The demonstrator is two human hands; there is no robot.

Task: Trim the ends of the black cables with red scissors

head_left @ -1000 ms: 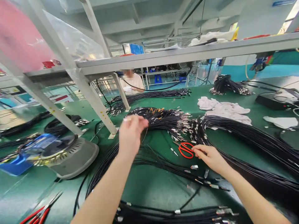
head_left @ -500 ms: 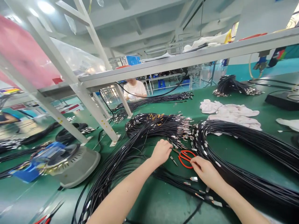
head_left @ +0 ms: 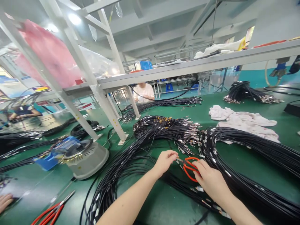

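My right hand (head_left: 208,178) grips the red-handled scissors (head_left: 190,168), with fingers through the loops, just above the green table (head_left: 164,200). My left hand (head_left: 165,161) pinches something small at the scissors' blade end; it looks like a cable tip, though I cannot tell for sure. Both hands hover over black cables (head_left: 122,175) with metal ends that fan out across the table. A coiled bundle of the same cables (head_left: 164,126) lies just beyond my hands.
A grey round machine (head_left: 86,157) stands at left beside the white frame legs (head_left: 112,115). Red-handled pliers (head_left: 50,212) lie front left. White cloths (head_left: 243,120) lie at right. More cable bundles (head_left: 248,92) sit far right. A co-worker (head_left: 144,90) sits behind; another hand (head_left: 5,201) shows at the left edge.
My left hand came down from mid-air to the scissors' tip. My right hand closed on the red handles and lifted them slightly.
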